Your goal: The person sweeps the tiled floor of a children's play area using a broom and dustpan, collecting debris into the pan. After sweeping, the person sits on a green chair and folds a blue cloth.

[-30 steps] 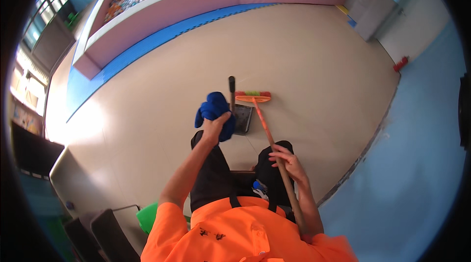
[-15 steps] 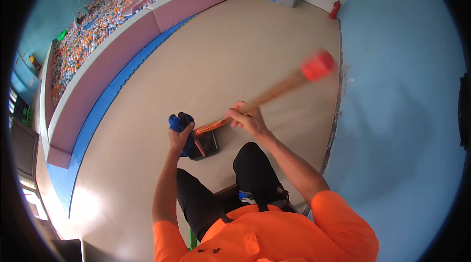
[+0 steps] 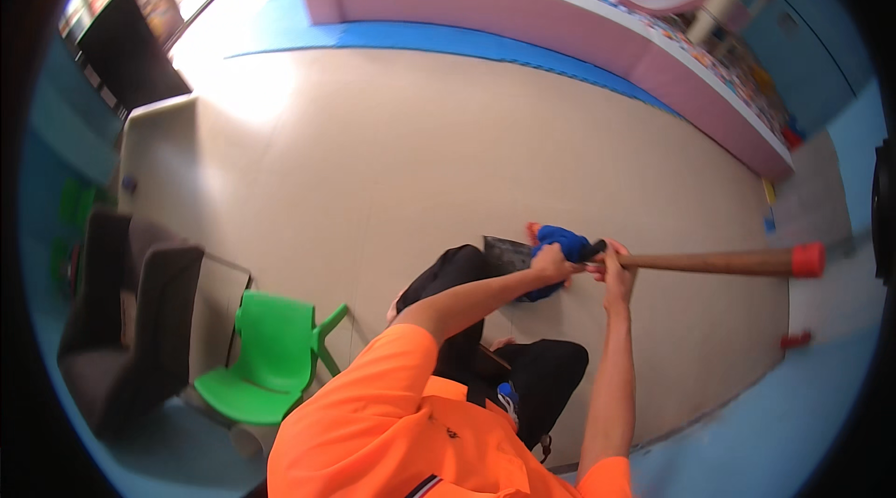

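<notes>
My right hand (image 3: 613, 276) is closed round a long brown pole (image 3: 709, 263) with a red end cap, which points out to the right. Just left of it, my left hand (image 3: 553, 265) is closed at a bunched blue cloth-like thing (image 3: 563, 241). A short black cylindrical piece (image 3: 594, 251) shows between the two hands. Beneath my left hand, near my knee, lies a dark dustpan-like tray (image 3: 505, 255), partly hidden by my arm and the blue bundle. Whether the pole joins the tray is hidden.
A green plastic chair (image 3: 273, 349) stands at the left, beside dark grey armchairs (image 3: 140, 330). Across the floor runs the pink padded wall (image 3: 467, 3) of a ball pit, edged by blue matting (image 3: 420, 35). A red cylinder (image 3: 796, 340) lies near the right wall.
My view has swung left, bringing the chairs into sight. The right hand has come close beside the left, and the pole now lies nearly level instead of slanting up and away.
</notes>
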Tool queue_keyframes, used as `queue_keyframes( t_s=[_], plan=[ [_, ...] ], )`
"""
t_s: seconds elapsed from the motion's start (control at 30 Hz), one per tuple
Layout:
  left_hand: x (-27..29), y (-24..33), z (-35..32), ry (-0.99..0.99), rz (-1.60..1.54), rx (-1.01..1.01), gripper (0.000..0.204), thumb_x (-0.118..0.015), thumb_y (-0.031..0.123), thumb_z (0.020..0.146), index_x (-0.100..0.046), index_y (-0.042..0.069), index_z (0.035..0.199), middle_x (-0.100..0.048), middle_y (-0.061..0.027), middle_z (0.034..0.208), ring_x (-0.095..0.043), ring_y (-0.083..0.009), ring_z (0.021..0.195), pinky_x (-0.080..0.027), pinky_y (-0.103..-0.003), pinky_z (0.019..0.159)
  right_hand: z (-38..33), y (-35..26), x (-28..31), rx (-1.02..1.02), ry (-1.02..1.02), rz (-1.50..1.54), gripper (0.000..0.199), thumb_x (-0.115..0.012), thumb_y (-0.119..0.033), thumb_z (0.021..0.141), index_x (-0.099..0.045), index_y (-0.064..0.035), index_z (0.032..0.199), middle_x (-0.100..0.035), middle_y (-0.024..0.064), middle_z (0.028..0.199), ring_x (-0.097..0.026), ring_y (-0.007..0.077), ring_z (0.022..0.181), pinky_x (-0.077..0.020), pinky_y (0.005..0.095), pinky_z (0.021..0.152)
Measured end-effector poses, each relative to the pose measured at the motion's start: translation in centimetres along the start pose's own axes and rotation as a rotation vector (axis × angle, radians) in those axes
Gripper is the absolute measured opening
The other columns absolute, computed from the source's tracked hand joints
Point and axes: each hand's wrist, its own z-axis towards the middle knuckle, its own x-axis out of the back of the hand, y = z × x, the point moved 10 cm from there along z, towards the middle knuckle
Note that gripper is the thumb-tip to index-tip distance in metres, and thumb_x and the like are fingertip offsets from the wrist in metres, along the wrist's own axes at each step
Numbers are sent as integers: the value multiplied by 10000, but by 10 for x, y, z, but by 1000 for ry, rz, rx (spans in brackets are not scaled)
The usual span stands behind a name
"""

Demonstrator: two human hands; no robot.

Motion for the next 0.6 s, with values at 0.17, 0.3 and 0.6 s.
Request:
queue_keyframes(
  t_s=[0.17,0.3,0.6],
  plan=[
    [9,-11,-7,-30,-81,99,537,-749,459,627,-661,-4,883,-651,-219,884,-639,-335,852,-511,-401,746,-15,-20,-26,-45,-169,90,318,-510,-157,851,-529,-39,1145,-626,102,918,-629,166,635,-458,223,542],
    [-2,2,-4,-29,-62,84,470,-740,388,653,-640,-10,880,-632,-235,934,-614,-370,892,-503,-423,769,-20,-32,-35,-52,-248,-67,305,-574,-151,818,-560,-38,1101,-630,77,887,-629,159,638,-456,216,523],
    [44,-15,-26,213,-216,90,224,-665,183,665,-618,-30,719,-628,-223,720,-636,-361,721,-515,-433,681,-7,-28,-45,-17,-334,-438,255,-666,-227,806,-619,-92,1016,-647,42,885,-638,132,705,-498,236,521]
  ],
)
